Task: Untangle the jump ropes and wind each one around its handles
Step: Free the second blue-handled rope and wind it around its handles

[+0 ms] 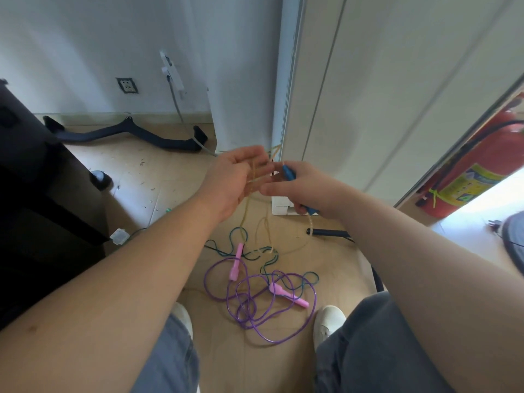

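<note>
1. Up in front of you, both hands are lifted over the floor (147, 171), close to each other.
2. Your left hand (235, 177) has its fingers reaching out almost straight and close together. Strands of the tan rope (246, 211) run across them. You cannot tell if the thumb is pinching a strand.
3. Your right hand (307, 190) has its fingers curled tight around the blue handle (289, 173). One end of the handle sticks out near your left fingertips, and the other end sticks out under your hand.
4. From your hands the tan rope hangs down in loose loops to the floor between your legs.
5. Down there, the purple rope (314, 299) lies in a messy pile of loops, just in front of your white shoes (329, 319).
6. Two pink handles (236, 263) lie in that pile, one near the top and one in the middle.
7. A teal rope (238, 228) winds through the same pile and crosses the purple one.
8. A red fire extinguisher (482, 165) stands far off to your right.
</note>
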A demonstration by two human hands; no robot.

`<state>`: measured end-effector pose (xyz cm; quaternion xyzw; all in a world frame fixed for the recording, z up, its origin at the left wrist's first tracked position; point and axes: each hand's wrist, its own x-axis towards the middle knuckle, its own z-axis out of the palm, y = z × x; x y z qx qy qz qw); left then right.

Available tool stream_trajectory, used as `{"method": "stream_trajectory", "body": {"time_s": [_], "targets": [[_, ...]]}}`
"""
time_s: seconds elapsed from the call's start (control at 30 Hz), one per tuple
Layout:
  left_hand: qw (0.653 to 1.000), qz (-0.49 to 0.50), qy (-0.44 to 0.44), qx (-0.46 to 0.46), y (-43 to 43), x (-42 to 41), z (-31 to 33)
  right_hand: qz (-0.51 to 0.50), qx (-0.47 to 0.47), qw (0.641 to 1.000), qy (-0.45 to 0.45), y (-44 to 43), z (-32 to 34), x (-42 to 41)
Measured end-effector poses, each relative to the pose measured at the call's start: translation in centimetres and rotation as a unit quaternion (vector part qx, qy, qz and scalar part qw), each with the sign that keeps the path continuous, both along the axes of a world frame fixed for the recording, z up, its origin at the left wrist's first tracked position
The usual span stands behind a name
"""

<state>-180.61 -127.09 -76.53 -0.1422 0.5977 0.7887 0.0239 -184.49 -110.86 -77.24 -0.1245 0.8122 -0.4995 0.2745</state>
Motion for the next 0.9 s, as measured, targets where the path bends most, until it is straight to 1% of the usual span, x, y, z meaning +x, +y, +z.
{"method": "stream_trajectory", "body": {"time_s": [0.1, 0.13, 0.2, 0.23, 0.3, 0.4, 0.47, 0.53, 0.6, 0.67, 0.73, 0.8, 0.83, 0.9], "targets": [[0.999, 0.029, 0.023, 0.032, -0.6, -0.2, -0.1, 0.027, 0.02, 0.999, -0.013, -0.5, -0.3, 0.4], [0.999, 0.023, 0.025, 0.007, -0.6, -0.2, -0.1, 0.04, 0.019, 0.999, -0.012, -0.9, -0.5, 0.7], [0.995, -0.004, 0.03, -0.098, -0.4, 0.0, -0.2, 0.052, 0.01, 0.999, 0.003, -1.7, -0.9, 1.1], [0.99, -0.014, 0.034, -0.134, -0.3, 0.1, -0.2, 0.046, 0.012, 0.999, 0.012, -2.1, -1.0, 1.2], [0.986, -0.015, 0.03, -0.161, -0.3, 0.1, 0.0, 0.024, 0.004, 1.0, 0.015, -2.6, -1.1, 1.2], [0.983, 0.005, 0.014, -0.182, -1.1, -0.1, 0.2, -0.014, -0.074, 0.997, -0.029, -2.9, -0.7, 1.1], [0.985, 0.02, 0.003, -0.171, -1.4, -0.1, -0.1, -0.069, -0.123, 0.989, -0.053, -2.9, -0.2, 0.7], [0.984, 0.048, -0.007, -0.169, -1.6, 0.0, -0.7, -0.12, -0.153, 0.98, -0.046, -2.8, 0.4, 0.4], [0.978, 0.054, -0.022, -0.201, -1.8, 0.0, -1.3, -0.144, -0.185, 0.971, -0.039, -2.6, 1.0, 0.3], [0.962, -0.001, -0.075, -0.264, -1.6, 0.2, -1.8, -0.148, -0.218, 0.963, -0.048, -2.3, 1.5, 0.4], [0.927, -0.097, -0.156, -0.327, -1.3, 0.8, -2.5, -0.149, -0.232, 0.959, -0.059, -2.1, 1.8, 0.4], [0.897, -0.183, -0.212, -0.341, -0.7, 1.6, -3.4, -0.149, -0.24, 0.957, -0.065, -2.0, 1.9, 0.5], [0.888, -0.21, -0.229, -0.339, -0.4, 2.0, -3.8, -0.145, -0.249, 0.955, -0.068, -2.0, 1.9, 0.5], [0.884, -0.229, -0.236, -0.331, 0.0, 2.4, -4.6, -0.136, -0.276, 0.948, -0.08, -2.0, 1.9, 0.8]]}}
